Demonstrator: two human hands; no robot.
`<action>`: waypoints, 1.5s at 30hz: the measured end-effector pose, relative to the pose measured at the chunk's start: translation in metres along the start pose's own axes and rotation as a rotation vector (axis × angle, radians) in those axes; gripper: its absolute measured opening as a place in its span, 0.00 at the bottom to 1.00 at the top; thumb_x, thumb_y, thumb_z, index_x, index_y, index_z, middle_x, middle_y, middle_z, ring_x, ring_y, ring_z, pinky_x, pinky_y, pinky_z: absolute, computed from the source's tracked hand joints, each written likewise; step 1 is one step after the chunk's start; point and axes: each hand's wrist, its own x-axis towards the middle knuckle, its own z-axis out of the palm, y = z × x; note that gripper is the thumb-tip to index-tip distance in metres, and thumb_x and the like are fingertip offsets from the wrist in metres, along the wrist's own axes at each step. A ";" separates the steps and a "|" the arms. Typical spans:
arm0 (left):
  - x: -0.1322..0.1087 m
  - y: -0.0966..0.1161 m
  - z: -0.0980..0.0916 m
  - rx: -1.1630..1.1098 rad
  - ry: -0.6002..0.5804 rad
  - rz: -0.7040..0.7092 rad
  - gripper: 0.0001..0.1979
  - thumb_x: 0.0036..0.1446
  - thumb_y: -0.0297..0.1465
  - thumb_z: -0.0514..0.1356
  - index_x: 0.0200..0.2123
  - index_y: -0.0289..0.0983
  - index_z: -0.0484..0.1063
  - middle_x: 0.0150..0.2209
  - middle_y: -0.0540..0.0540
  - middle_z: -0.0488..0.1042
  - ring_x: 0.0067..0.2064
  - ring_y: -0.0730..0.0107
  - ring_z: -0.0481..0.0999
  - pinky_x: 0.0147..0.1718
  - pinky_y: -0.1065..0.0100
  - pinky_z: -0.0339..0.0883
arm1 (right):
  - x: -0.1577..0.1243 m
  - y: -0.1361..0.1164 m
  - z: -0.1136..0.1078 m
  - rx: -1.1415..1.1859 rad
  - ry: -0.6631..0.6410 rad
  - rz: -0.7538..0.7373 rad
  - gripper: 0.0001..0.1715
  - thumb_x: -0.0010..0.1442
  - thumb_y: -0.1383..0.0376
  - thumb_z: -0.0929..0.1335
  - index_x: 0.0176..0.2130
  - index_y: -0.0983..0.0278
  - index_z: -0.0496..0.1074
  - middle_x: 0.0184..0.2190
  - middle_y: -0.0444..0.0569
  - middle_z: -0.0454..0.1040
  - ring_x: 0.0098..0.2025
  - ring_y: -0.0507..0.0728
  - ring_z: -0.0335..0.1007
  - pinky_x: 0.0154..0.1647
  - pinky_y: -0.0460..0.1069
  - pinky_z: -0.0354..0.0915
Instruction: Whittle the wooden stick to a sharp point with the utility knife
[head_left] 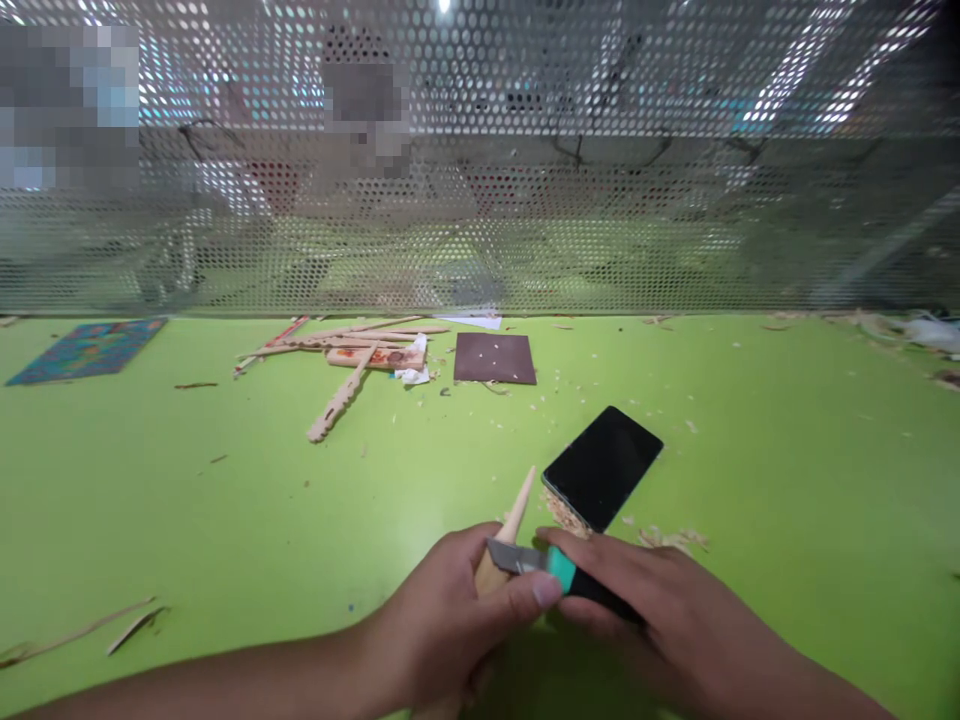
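My left hand (pixel 450 610) is closed round a pale wooden stick (pixel 519 505) whose tapered tip points up and away from me. In my right hand (pixel 660 610) is a utility knife (pixel 559 568) with a black and teal handle. Its blade lies across the stick, just above my left thumb, which presses near the blade's base. The stick's lower part is mostly hidden by my left hand. Beyond my right hand a black smartphone (pixel 604 466) lies flat, with a small heap of wood shavings (pixel 564 512) against its near edge.
Several carved wooden sticks (pixel 341 400) lie in a pile at the back, beside a brown square of sandpaper (pixel 495 358). A patterned blue sheet (pixel 86 352) is at the far left. A perforated metal screen (pixel 480 220) borders the green table (pixel 225 520); blurred people show behind it.
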 end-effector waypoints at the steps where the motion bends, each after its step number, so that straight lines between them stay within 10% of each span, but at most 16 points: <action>1: 0.001 -0.003 0.000 -0.022 0.002 -0.004 0.24 0.58 0.51 0.68 0.43 0.36 0.72 0.25 0.55 0.65 0.22 0.76 0.61 0.21 0.74 0.55 | 0.001 -0.001 0.001 0.002 -0.003 -0.016 0.30 0.78 0.50 0.53 0.61 0.63 0.70 0.45 0.55 0.84 0.38 0.61 0.85 0.35 0.56 0.80; 11: 0.007 -0.015 0.010 -0.103 0.162 -0.033 0.28 0.56 0.57 0.67 0.32 0.36 0.69 0.20 0.56 0.60 0.21 0.77 0.58 0.18 0.75 0.50 | 0.000 -0.011 0.005 -0.148 0.109 -0.004 0.28 0.78 0.54 0.55 0.60 0.67 0.71 0.40 0.55 0.84 0.28 0.60 0.82 0.28 0.54 0.78; 31: 0.005 -0.002 -0.006 -0.045 -0.046 0.011 0.26 0.53 0.50 0.72 0.39 0.34 0.73 0.25 0.52 0.68 0.22 0.78 0.65 0.19 0.78 0.60 | 0.003 0.003 0.001 0.052 0.001 -0.027 0.29 0.77 0.50 0.58 0.62 0.63 0.72 0.47 0.56 0.84 0.40 0.61 0.84 0.36 0.55 0.79; 45: 0.006 -0.009 -0.004 -0.067 -0.037 0.007 0.24 0.62 0.53 0.64 0.34 0.36 0.69 0.19 0.56 0.64 0.16 0.79 0.62 0.14 0.79 0.58 | 0.006 0.005 -0.005 -0.215 0.232 -0.024 0.27 0.77 0.54 0.59 0.67 0.65 0.62 0.34 0.50 0.80 0.25 0.56 0.77 0.23 0.50 0.72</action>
